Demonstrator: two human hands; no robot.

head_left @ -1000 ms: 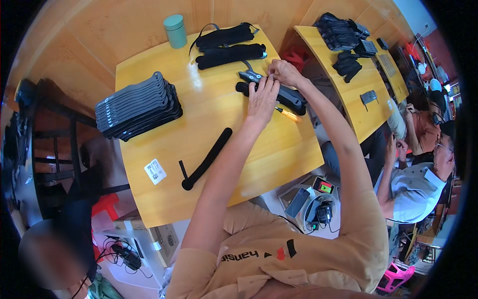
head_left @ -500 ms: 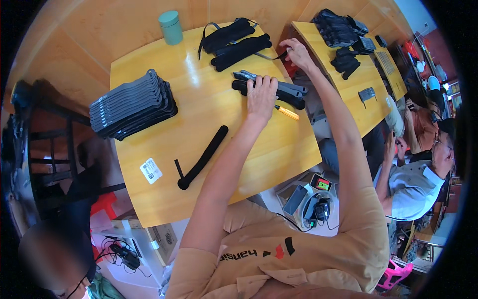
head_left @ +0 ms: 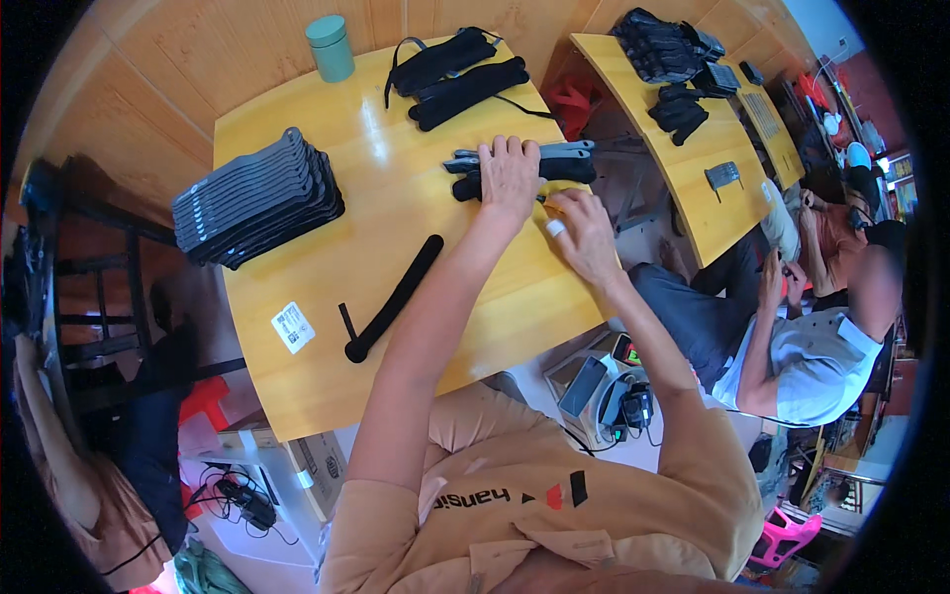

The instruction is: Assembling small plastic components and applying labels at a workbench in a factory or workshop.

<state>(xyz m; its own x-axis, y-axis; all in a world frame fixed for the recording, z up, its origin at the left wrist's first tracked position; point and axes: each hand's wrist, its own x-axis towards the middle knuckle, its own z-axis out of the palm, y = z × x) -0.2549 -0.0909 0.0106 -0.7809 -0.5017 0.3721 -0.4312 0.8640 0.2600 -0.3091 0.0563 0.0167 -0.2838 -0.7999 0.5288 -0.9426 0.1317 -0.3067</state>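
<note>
My left hand is closed over a grey curved plastic piece and the black padded sleeve beside it, pressing them to the table near its right edge. My right hand, with a white wrap on one finger, closes on a screwdriver with an orange-yellow handle, mostly hidden by the fingers. The tool's dark shaft points toward the sleeve under my left hand. Another slim black padded sleeve with a short strap lies left of my left forearm.
A stack of dark grey curved pieces stands at the table's left. Two black padded sleeves with straps lie at the back, near a green canister. A white label card lies near the front left. A person sits at right.
My right hand has let go of a thin black strap and come down and nearer to the screwdriver. The left hand stays on the grey piece and sleeve, which have turned slightly.
</note>
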